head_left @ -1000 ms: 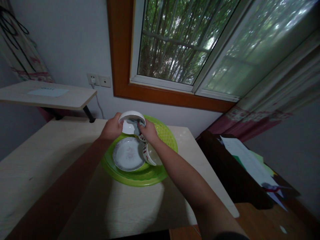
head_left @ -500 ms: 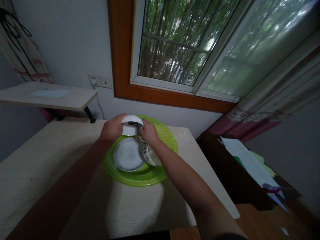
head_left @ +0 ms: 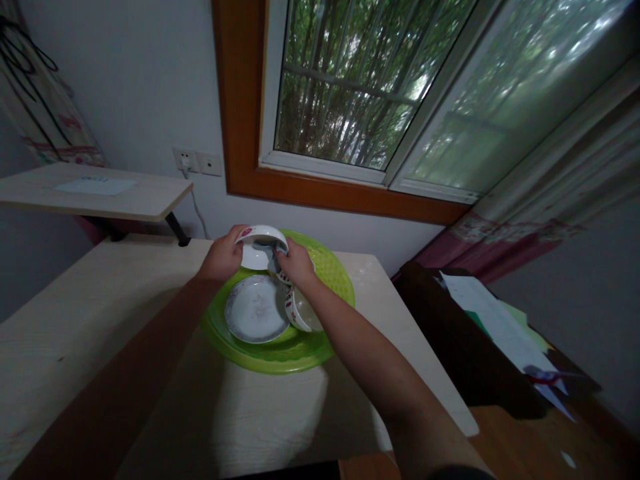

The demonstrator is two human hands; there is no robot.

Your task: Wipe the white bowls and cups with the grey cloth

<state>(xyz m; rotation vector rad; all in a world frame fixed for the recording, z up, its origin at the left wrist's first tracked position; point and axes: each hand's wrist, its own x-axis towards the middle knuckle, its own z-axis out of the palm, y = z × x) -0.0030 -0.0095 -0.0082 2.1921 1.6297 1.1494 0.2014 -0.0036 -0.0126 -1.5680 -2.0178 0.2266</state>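
My left hand (head_left: 223, 257) is closed on the left rim of a white bowl (head_left: 257, 259) with red flower marks. The bowl is tipped, its inside toward me, above the back of a green plastic basin (head_left: 277, 367). My right hand (head_left: 297, 261) is at the bowl's right side, fingers closed round a grey piece that looks like a cloth (head_left: 274, 261), partly inside the bowl. In the basin lie a white plate (head_left: 257, 310) with a patterned rim and a second flowered bowl (head_left: 301, 312), tilted beside it. Another patterned dish is mostly hidden under my right hand.
The basin stands on a pale wooden table (head_left: 270, 413) against the wall. A raised shelf (head_left: 155, 203) with a paper sheet is at the left, near a wall socket (head_left: 186, 160). A window is behind. Right of the table, papers (head_left: 493, 320) lie on dark furniture.
The bowl has turned in my hands, so red flower marks now show on its upper left side. Both hands stay almost in place. The basin's contents have not moved.
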